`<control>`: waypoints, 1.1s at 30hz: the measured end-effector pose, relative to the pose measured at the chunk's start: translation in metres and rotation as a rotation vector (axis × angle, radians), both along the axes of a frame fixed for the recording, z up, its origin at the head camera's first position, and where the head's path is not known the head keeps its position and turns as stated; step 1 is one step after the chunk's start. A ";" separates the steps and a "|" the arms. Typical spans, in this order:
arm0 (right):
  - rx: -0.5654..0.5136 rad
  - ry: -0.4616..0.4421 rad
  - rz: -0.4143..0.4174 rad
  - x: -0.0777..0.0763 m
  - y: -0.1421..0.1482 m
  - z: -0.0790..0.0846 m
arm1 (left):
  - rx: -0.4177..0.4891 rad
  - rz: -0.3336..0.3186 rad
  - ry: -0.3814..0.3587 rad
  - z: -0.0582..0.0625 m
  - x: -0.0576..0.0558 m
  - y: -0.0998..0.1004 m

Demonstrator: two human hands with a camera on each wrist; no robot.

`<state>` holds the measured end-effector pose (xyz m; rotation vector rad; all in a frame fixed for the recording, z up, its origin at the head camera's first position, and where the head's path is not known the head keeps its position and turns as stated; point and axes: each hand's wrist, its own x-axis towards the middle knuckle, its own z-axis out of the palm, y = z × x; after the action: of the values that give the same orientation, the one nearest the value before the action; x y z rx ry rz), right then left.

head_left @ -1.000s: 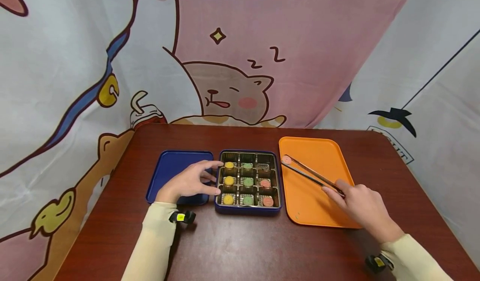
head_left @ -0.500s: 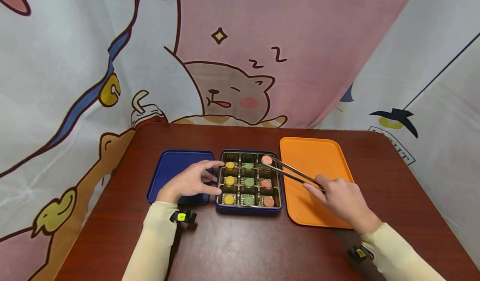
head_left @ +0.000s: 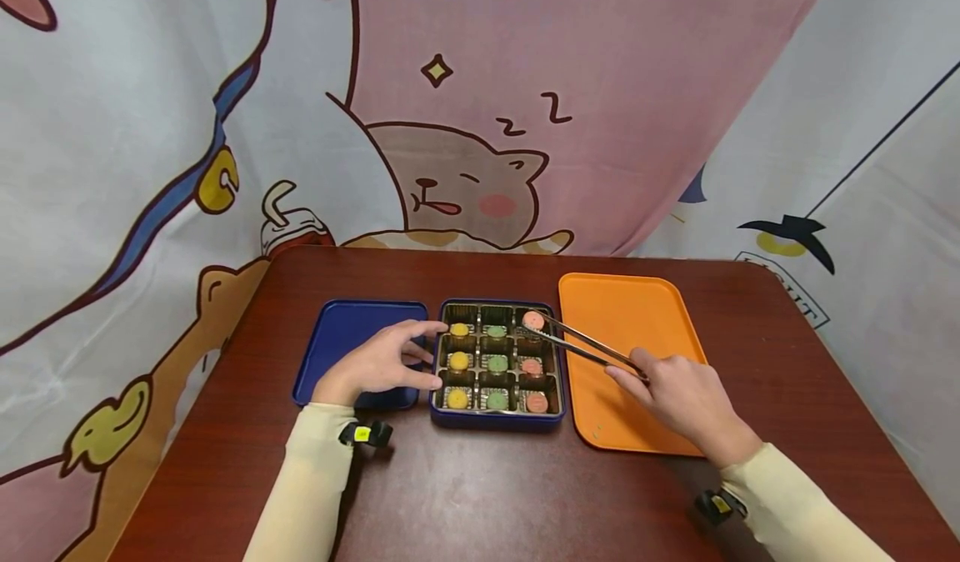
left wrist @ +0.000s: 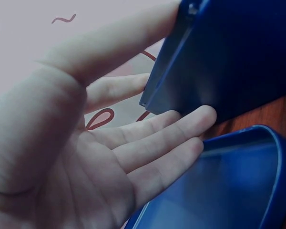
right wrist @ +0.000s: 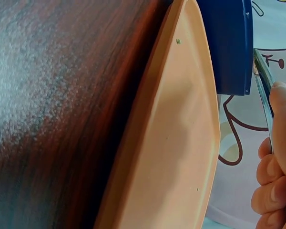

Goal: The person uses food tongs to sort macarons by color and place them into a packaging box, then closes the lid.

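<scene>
A blue tin (head_left: 497, 421) with a gold divided insert stands mid-table. Its left column holds yellow round cookies (head_left: 457, 398), the middle green cookies (head_left: 497, 398), the right pink cookies (head_left: 536, 402). My right hand (head_left: 678, 399) grips metal tongs (head_left: 592, 347) reaching in from the right. Between their tips is another pink cookie (head_left: 533, 320), over the back right compartment. My left hand (head_left: 378, 360) is at the tin's left side, thumb and index fingertips right at the rim. In the left wrist view, its loosely straight fingers (left wrist: 157, 138) lie along the tin's wall (left wrist: 195, 81).
Left of the tin lies its blue lid (head_left: 330, 341), partly under the left hand. An orange tray (head_left: 622, 303) with a few crumbs lies to the right, below the right hand and tongs. A cartoon curtain (head_left: 637, 87) hangs behind the brown table (head_left: 465, 495).
My right hand has moved left, carrying the pink cookie in the tongs from the orange tray's edge to over the back right compartment, where it has stayed. The left hand keeps its place.
</scene>
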<state>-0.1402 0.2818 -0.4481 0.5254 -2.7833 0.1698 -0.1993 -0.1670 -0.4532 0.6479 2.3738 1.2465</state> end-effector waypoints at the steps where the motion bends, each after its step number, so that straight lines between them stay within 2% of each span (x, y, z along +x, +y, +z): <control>1: 0.002 -0.009 -0.006 0.000 0.000 0.000 | 0.001 -0.001 -0.001 0.000 0.000 0.000; 18: -0.023 -0.094 -0.062 0.003 0.001 0.000 | 0.002 0.004 -0.006 0.000 0.000 0.000; 24: -0.039 -0.080 -0.073 0.006 0.004 -0.002 | -0.002 0.001 -0.003 -0.001 -0.001 0.000; 29: -0.058 -0.073 -0.106 0.009 0.012 -0.004 | 0.000 0.000 -0.003 -0.002 -0.002 0.000; 33: -0.096 -0.111 -0.153 0.012 0.022 -0.002 | 0.004 -0.001 0.000 -0.002 -0.001 0.000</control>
<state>-0.1285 0.3034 -0.4506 0.2869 -2.8912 0.3049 -0.2006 -0.1668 -0.4553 0.6501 2.3713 1.2506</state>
